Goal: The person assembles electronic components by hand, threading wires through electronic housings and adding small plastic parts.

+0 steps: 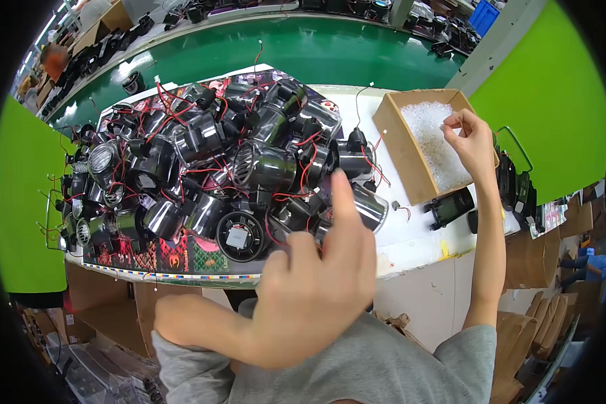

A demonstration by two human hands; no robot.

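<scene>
Right hand (470, 138) pinching over brown carton (397, 145) — clear bits inside

- A shallow brown cardboard box (400, 145) sits open on the white table's right side, angled, half filled with tiny clear plastic pieces (438, 141).
- One such small clear piece is pinched in fingertips just above the box's far right corner.

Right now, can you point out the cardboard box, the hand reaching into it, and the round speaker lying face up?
cardboard box (398, 145), head view, on its left outer wall.
right hand (470, 138), head view, on the back of the hand.
round speaker (238, 236), head view, on its square centre.
</scene>
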